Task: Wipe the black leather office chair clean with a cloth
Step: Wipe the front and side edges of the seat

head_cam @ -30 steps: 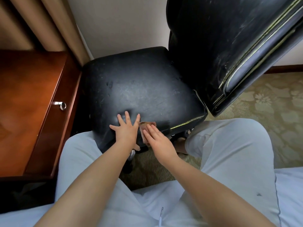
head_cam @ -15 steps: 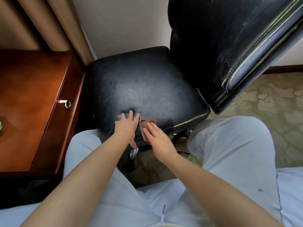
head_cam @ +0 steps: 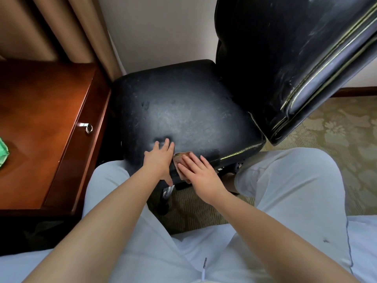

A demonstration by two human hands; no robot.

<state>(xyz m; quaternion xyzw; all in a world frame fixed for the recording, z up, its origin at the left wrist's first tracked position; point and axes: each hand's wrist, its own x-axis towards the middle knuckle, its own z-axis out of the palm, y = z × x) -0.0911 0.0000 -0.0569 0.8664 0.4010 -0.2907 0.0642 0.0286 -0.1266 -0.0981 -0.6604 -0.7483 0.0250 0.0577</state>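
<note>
That small brown cloth [head_cam: 182, 156] looks limp, best pressed flat as the right hand [head_cam: 201, 174] does, fingers straight and slightly spread, while the left hand [head_cam: 160, 160] splays on the soft, dented seat [head_cam: 183, 111]

There is just one view, from a camera on the person's head. It looks forward and down from close up. The two bare arms reach away from it, up from the bottom edge. The black leather chair seat [head_cam: 183, 111] fills the middle. The reddish-brown wooden desk [head_cam: 40, 119] is at the left edge, and the flowery beige carpet [head_cam: 336, 135] is at the right.
</note>
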